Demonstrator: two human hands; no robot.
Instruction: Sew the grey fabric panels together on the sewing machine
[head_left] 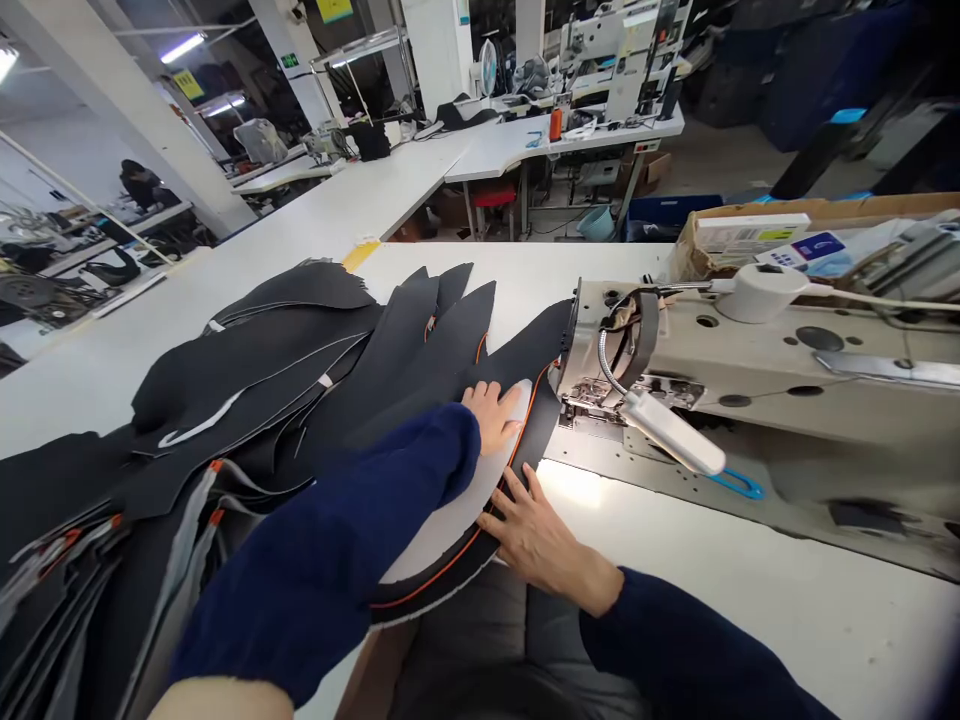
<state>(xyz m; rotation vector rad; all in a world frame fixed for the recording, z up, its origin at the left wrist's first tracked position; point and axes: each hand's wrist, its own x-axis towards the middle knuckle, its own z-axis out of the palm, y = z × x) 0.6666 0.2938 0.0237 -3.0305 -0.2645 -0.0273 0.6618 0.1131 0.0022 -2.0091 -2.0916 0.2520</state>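
Observation:
A curved dark panel with a light grey face (442, 535) and orange piping lies at the table's front edge, its tip beside the sewing machine head (600, 350). My left hand (493, 415) rests on the grey face near the piping, fingers spread and partly bent. Lower right of it, my right hand (536, 530) lies across the dark border and piping with its fingers apart. Both hands press from above; neither grips anything visible. The needle area is partly hidden behind the machine's parts.
Stacks of dark cut panels (247, 370) cover the table's left side. A lamp (675, 432) with a blue loop hangs by the machine. A cardboard box (686, 245) stands at the back right. Other sewing tables stand beyond, and a person (141, 185) is far left.

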